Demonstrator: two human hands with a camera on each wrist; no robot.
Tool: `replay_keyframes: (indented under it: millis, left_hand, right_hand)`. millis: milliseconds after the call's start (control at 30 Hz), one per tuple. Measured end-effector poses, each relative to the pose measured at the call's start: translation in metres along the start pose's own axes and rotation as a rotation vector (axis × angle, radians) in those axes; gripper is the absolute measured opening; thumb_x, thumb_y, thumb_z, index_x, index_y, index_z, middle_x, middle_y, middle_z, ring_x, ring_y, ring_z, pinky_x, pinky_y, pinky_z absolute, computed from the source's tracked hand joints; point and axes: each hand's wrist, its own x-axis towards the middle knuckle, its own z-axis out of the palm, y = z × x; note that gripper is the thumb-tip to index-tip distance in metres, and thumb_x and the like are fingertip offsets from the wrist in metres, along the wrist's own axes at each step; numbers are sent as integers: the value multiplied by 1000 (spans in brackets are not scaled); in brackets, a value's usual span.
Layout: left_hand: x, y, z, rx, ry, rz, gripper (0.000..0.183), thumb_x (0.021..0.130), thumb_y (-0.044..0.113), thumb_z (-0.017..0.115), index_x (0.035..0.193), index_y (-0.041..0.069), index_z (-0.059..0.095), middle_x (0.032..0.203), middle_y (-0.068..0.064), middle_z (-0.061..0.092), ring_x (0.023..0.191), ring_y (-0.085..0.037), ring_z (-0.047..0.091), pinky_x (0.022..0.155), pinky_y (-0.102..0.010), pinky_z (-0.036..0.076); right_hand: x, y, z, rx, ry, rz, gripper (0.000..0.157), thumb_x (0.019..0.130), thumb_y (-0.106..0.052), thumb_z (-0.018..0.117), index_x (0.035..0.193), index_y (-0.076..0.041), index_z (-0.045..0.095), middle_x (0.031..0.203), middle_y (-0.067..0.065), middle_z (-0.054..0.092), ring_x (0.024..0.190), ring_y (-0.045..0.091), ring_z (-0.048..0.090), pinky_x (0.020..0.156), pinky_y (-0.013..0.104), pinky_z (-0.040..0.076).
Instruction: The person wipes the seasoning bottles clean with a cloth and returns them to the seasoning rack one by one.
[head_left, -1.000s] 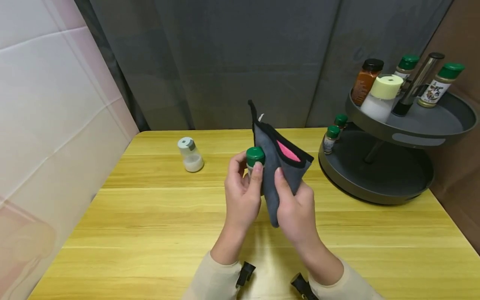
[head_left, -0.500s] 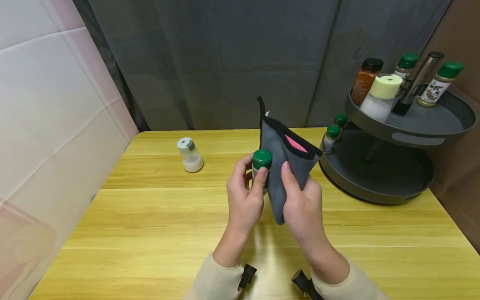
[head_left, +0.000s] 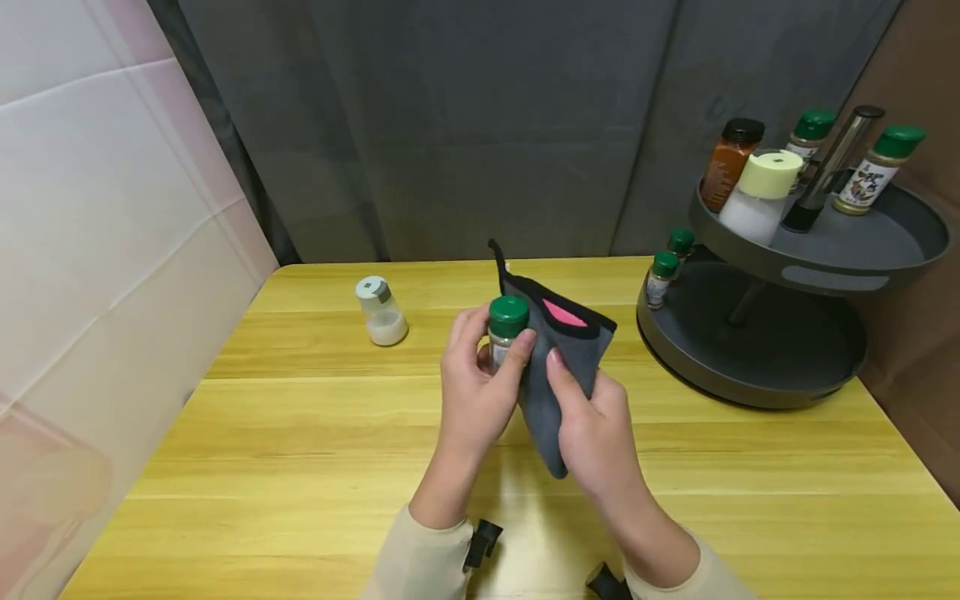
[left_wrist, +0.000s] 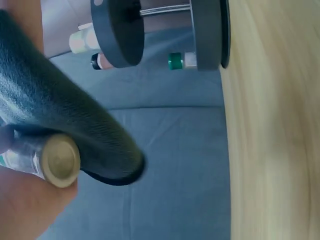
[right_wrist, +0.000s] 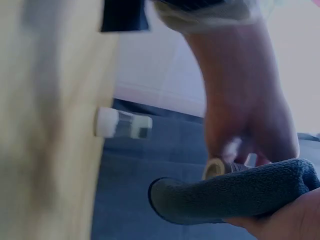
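Note:
In the head view my left hand holds a small spice jar with a green cap, its thumb across the front. My right hand grips a folded grey cloth with black edging and a pink patch, thumb on the near face. The cloth lies against the jar's right side, above the table. The left wrist view shows the jar's round bottom beside the fuzzy cloth. From the right wrist, the cloth covers part of the jar. Part of the left fingers is hidden behind the jar.
A clear shaker with white contents stands on the wooden table at the left. At the right is a two-tier dark turntable rack. Several seasoning bottles and a grinder stand on its upper tier, two small green-capped jars on the lower.
Both hands shifted right with the jar and cloth, then came back left. The cloth now sits lower, and more of the jar shows above the left thumb.

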Motion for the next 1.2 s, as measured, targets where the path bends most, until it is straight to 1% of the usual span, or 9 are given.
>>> replay_keyframes:
  millis: [167, 300, 433, 567, 667, 833, 1033, 1133, 1200]
  left_hand:
    - [-3, 5, 4, -116, 15, 54, 41, 92, 3, 81, 131, 1, 71, 114, -17, 68, 106, -18, 63, 92, -24, 57]
    - [-3, 9, 6, -220, 33, 73, 41, 92, -1, 80, 132, -2, 70, 116, -21, 67, 110, -18, 66, 100, -26, 58]
    - [-1, 10, 4, -233, 41, 64, 42, 93, -2, 78, 134, 0, 71, 116, -22, 65, 108, -16, 65, 100, -23, 57]
    - [1, 6, 4, -202, 20, 17, 38, 95, -1, 76, 133, 0, 72, 116, -21, 68, 107, -14, 66, 97, -21, 57]
    - [1, 4, 6, -195, 2, -21, 34, 95, 0, 76, 129, -1, 74, 119, -20, 70, 110, -14, 65, 95, -22, 58]
    - [1, 3, 7, -243, 3, -55, 32, 97, 0, 74, 129, -3, 73, 123, -20, 66, 117, -17, 64, 97, -26, 60]
    - [0, 2, 4, -276, 52, -86, 32, 100, 1, 69, 133, -3, 71, 124, -20, 65, 117, -18, 63, 105, -28, 57]
    - [1, -1, 3, -252, 31, -83, 33, 101, 2, 69, 133, -3, 70, 126, -20, 65, 117, -17, 62, 105, -26, 57]
    - [1, -3, 4, -231, 8, -75, 32, 101, 4, 69, 133, -4, 70, 125, -20, 65, 116, -16, 62, 102, -25, 58]
  right_hand:
    - [3, -6, -3, 70, 74, -139, 38, 113, -28, 51, 137, -1, 62, 120, 14, 68, 102, 19, 69, 88, 22, 58]
    - [4, 7, 4, 23, 88, -234, 33, 112, -19, 52, 133, 3, 64, 112, 14, 70, 95, 16, 67, 85, 22, 56]
    - [8, 17, 7, -46, 6, -130, 36, 114, -27, 51, 134, -1, 65, 112, 16, 70, 91, 17, 65, 81, 24, 54]
    - [13, 11, 2, -43, -39, -15, 44, 114, -36, 48, 142, -5, 61, 125, 16, 69, 102, 19, 67, 86, 23, 55]
    - [13, 2, -1, 22, 6, -72, 43, 114, -33, 48, 147, -6, 56, 133, 14, 67, 112, 22, 67, 94, 21, 57]
    - [10, 4, 6, 64, 65, -201, 38, 114, -22, 48, 146, -3, 56, 123, 15, 65, 104, 19, 63, 91, 20, 54]
    - [13, 22, 11, 49, -24, -59, 40, 114, -26, 48, 144, -1, 58, 129, 19, 68, 107, 16, 66, 91, 19, 55]
    - [15, 18, 7, 88, -53, 2, 43, 115, -31, 47, 147, -4, 56, 137, 17, 66, 118, 20, 66, 96, 20, 56]
    - [14, 11, 5, 117, -28, -13, 43, 114, -30, 47, 148, -5, 54, 138, 15, 63, 121, 22, 64, 97, 21, 56]
